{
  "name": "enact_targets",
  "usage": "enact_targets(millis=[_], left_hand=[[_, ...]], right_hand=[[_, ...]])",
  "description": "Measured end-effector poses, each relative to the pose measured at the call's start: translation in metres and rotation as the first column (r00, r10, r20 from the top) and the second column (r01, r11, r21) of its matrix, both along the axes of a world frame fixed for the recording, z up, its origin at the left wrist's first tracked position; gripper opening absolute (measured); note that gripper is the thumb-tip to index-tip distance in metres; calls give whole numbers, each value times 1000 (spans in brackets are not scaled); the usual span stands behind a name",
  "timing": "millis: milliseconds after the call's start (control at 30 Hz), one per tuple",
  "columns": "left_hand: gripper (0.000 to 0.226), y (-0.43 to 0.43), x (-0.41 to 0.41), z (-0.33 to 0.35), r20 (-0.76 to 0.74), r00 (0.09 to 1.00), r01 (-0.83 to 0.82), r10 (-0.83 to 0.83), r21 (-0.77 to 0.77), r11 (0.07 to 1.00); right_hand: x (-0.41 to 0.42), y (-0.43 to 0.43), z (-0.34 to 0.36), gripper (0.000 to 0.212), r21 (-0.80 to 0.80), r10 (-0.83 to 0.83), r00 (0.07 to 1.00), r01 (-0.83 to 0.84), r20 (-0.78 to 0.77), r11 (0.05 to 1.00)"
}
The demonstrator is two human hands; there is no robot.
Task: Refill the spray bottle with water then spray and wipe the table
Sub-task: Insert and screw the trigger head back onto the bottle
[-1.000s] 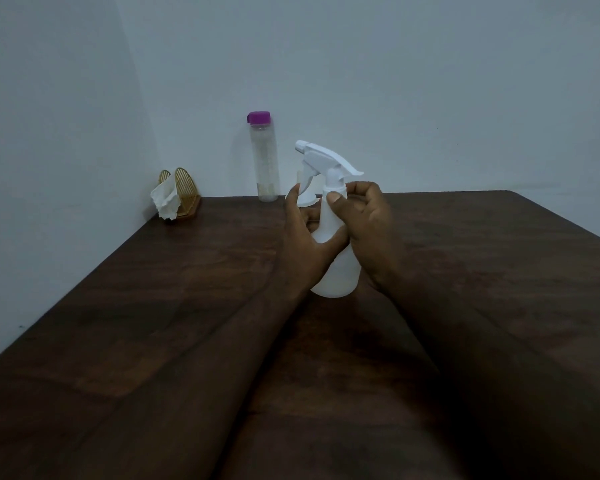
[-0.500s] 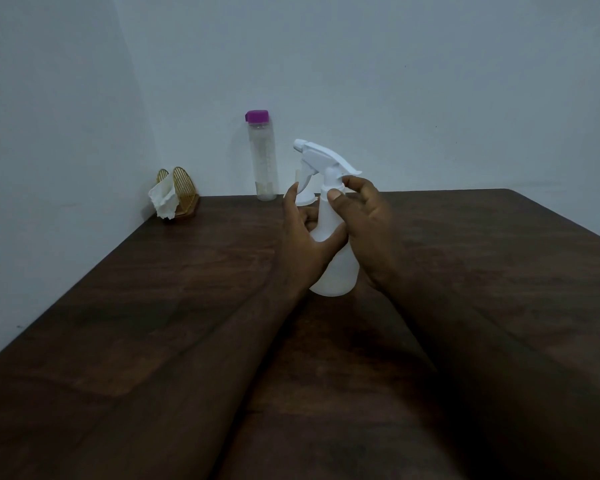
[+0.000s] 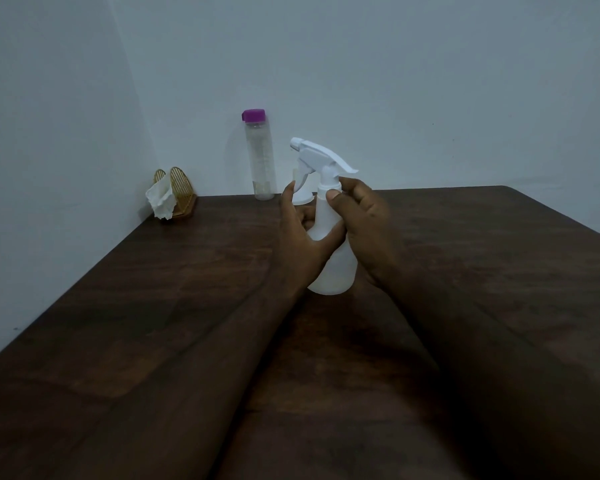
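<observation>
Your right hand (image 3: pixel 364 220) has re-pinched the collar (image 3: pixel 328 185) of the spray bottle (image 3: pixel 331 268), trigger head barely turned; left hand (image 3: pixel 300 244) still grips its body. It stands just right of the purple-capped water bottle (image 3: pixel 260 157). Head's likely still on, refill not started

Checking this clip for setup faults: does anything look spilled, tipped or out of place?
No spill or damage shows. The spray bottle stands upright on the table, gripped by the left hand and right hand. Only the tissue looks untidy, hanging crumpled out of the gold wire holder.
</observation>
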State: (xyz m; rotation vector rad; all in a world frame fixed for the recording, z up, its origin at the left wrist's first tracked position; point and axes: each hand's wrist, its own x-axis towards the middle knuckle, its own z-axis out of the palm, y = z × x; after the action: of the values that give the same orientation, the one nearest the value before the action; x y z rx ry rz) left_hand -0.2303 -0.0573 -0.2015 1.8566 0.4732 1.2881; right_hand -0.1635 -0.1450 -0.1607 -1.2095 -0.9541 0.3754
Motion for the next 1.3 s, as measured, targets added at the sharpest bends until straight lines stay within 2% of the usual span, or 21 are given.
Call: enact_targets(millis=[200,400,500,667,900,1000,1100,1300], left_hand=[[102,0,-2,0,12,1000,6,-6,-3,1000],[94,1,-2,0,-9,1000,-5,5,14,1000],[92,0,-3,1,-1,1000,-10,10,15,1000],[92,-1,-3,1,13,1000,-5,5,-14,1000],[91,-3,-4,2,0,1000,3,-3,-10,1000],[91,-3,-4,4,8,1000,-14,14,11,1000],[91,-3,-4,4,6,999,-37,37,25,999],[101,-3,-2,3,25,1000,-4,5,-36,999]], right_hand=[[0,2,-2,28,27,-20,1000,20,4,999],[0,0,3,33,-49,-6,998,9,67,999],[2,1,3,26,-36,24,997,-21,77,999],[-4,5,6,49,12,-71,997,70,40,997],[-1,1,5,25,-53,22,998,-19,55,998],[2,0,8,27,-87,72,996,-67,54,994],[1,4,9,48,-81,-7,997,14,77,997],[-2,12,6,36,-34,-152,984,156,96,987]])
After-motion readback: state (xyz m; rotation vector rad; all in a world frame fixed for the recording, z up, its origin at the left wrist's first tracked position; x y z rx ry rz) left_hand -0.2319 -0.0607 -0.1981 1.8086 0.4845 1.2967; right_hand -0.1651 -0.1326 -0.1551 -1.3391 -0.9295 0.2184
